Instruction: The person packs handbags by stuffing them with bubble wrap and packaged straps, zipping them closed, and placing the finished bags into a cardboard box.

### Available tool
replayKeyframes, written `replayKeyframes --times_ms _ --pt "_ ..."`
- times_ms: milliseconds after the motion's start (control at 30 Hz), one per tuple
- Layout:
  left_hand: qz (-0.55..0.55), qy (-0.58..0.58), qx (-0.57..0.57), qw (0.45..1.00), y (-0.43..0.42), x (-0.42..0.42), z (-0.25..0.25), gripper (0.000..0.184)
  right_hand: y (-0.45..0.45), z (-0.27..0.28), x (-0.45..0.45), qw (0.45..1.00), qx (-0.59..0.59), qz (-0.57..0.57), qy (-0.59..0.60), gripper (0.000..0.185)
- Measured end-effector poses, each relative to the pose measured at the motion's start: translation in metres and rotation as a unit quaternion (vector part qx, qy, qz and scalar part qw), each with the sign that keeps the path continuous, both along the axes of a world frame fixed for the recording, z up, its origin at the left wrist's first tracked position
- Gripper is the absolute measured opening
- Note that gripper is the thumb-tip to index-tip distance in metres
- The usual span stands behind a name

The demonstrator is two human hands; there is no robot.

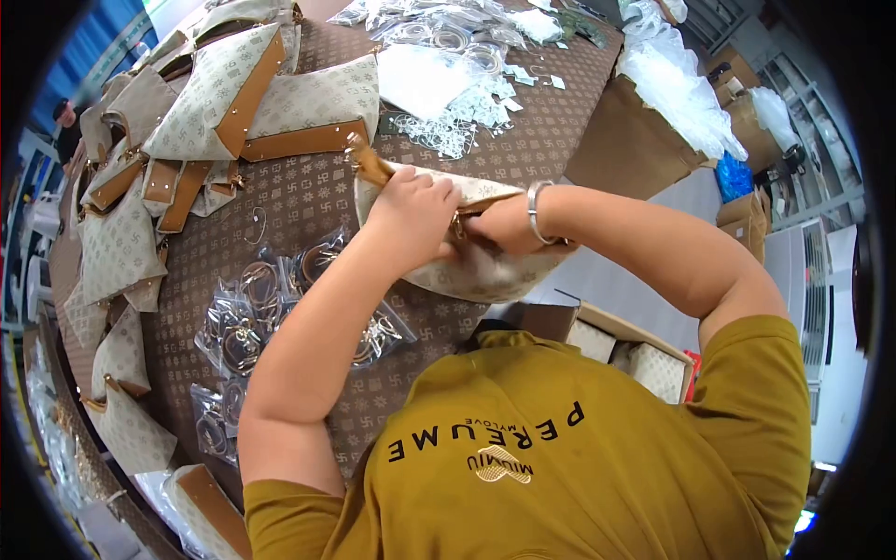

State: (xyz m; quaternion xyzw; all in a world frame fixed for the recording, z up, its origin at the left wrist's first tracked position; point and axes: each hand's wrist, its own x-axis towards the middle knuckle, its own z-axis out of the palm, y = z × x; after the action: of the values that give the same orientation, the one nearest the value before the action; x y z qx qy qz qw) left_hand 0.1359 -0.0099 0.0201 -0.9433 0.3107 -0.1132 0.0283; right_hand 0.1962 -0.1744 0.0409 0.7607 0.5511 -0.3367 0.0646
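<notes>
A cream patterned handbag with tan trim lies tilted at the table edge in front of me. My left hand is closed on its upper edge beside a tan strap piece, fingers wrapped over the rim. From the right, my right hand, with a silver bangle at the wrist, reaches into the bag's opening. Its fingertips are hidden inside, so I cannot see what they touch. A small metal fitting shows at the opening between the hands.
Similar handbags are piled along the left of the brown patterned table. Bagged straps with metal hardware lie left of my forearm. White tags and plastic packets cover the far side. Cardboard boxes stand at right.
</notes>
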Motion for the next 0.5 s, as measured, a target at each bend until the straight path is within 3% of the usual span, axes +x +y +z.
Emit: replayKeyframes --times_ms 100,233,267,367,400,500 --pt "0.018 0.021 -0.01 1.0 -0.007 0.007 -0.003 0.044 0.007 0.016 -0.003 0.996 -0.078 -0.039 -0.013 0.03" --pt "0.027 -0.01 -0.075 0.997 -0.001 0.006 -0.007 0.042 0.012 0.038 -0.039 0.968 -0.04 -0.202 -0.141 0.025" --pt "0.034 -0.023 -0.104 0.994 0.002 0.002 -0.009 0.042 0.009 0.033 -0.039 0.969 -0.043 -0.196 -0.143 0.025" --pt "0.044 -0.028 -0.11 0.993 0.002 -0.012 -0.009 0.038 -0.012 -0.001 -0.04 0.93 0.193 -0.281 -0.134 0.019" --pt "0.044 -0.032 -0.111 0.992 0.001 -0.014 -0.008 0.036 -0.012 -0.008 -0.04 0.929 0.195 -0.287 -0.131 0.019" --pt "0.024 -0.055 -0.125 0.99 -0.001 -0.015 -0.021 0.03 -0.005 -0.016 -0.032 0.956 0.053 -0.285 -0.032 0.016"
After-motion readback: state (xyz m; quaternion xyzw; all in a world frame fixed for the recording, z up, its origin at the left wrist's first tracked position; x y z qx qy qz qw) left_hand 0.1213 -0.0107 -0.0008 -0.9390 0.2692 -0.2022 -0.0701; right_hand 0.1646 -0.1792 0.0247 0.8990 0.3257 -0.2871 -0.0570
